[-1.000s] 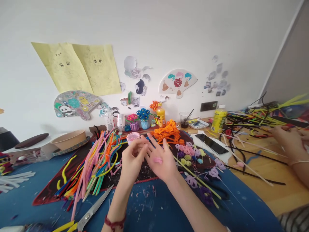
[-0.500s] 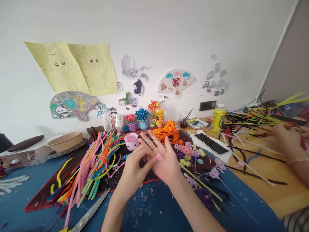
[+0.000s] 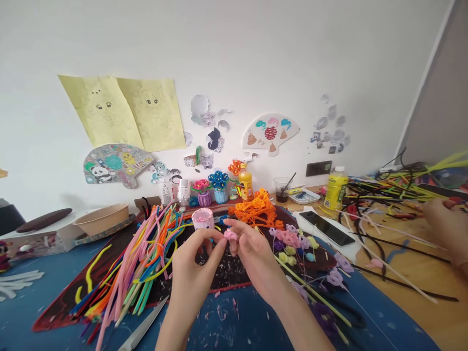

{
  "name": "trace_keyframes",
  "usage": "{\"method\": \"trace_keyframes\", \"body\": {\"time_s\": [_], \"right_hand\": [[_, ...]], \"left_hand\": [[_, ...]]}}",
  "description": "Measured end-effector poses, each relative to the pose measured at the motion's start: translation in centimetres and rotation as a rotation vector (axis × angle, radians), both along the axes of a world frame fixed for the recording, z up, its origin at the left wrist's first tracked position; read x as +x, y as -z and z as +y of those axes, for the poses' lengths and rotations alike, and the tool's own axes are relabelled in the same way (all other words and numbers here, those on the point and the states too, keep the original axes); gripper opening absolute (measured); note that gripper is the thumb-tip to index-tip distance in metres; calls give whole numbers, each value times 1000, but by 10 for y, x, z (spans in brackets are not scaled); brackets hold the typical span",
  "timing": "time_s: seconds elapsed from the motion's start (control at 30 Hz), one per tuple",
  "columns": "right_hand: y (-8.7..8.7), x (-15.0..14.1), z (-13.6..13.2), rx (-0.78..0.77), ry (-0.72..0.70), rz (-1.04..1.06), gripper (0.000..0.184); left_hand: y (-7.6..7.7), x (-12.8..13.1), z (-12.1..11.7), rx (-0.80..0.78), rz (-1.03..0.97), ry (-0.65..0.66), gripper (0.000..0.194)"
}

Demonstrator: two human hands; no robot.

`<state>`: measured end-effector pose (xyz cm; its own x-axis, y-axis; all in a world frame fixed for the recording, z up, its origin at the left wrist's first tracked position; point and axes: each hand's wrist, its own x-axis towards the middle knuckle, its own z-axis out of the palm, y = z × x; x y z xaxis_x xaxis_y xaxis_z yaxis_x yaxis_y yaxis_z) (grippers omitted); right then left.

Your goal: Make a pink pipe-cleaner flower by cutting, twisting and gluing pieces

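My left hand (image 3: 197, 258) pinches a small curled piece of pink pipe cleaner (image 3: 231, 235) between thumb and forefinger. From the other side, the curled fingers of my right hand (image 3: 258, 258) close on the same piece, which they partly hide. Just behind my left hand is a small pink and lilac pot (image 3: 203, 219). To the left lies a large bundle of coloured pipe cleaners (image 3: 142, 258). On the right, small pink, purple and yellow pipe-cleaner flowers (image 3: 290, 239) are scattered on the dark mat (image 3: 230, 273). Beyond my right hand sits a heap of orange pipe-cleaner loops (image 3: 258, 209).
Scissors (image 3: 144, 324) lie at the front left. A phone (image 3: 326, 227) rests on white paper to the right. Bottles (image 3: 245, 183), a plastic cup (image 3: 281, 189) and potted pipe-cleaner flowers (image 3: 219, 187) stand along the wall. Another person's hand (image 3: 444, 226) is at the far right.
My right hand has turned from an open palm to curled fingers. The pink piece has come off that palm into a pinch between both hands. The view has shifted slightly.
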<state>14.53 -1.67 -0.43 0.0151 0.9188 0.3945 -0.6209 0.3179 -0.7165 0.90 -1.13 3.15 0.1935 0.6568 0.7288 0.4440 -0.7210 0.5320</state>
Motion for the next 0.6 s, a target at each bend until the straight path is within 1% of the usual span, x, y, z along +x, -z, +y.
{"method": "trace_keyframes", "body": {"time_s": [0.07,0.23,0.33,0.43,0.6], "right_hand": [[1,0,-1,-4,38,-72,46],[1,-3,-5,-6,160,-138,21],[-1,-4,-7,33,212,-152,12],[-2,-2,-8,67,239,-172,8],[-2,0,-10,97,290,-233,7]], "left_hand": [[-2,0,-2,24,-18,-27,6],[-5,0,-5,25,-16,-2,7],[-4,-1,-6,16,-43,4,6],[-2,-3,-7,-45,-87,40,6],[1,-5,-8,-207,-207,112,11]]}}
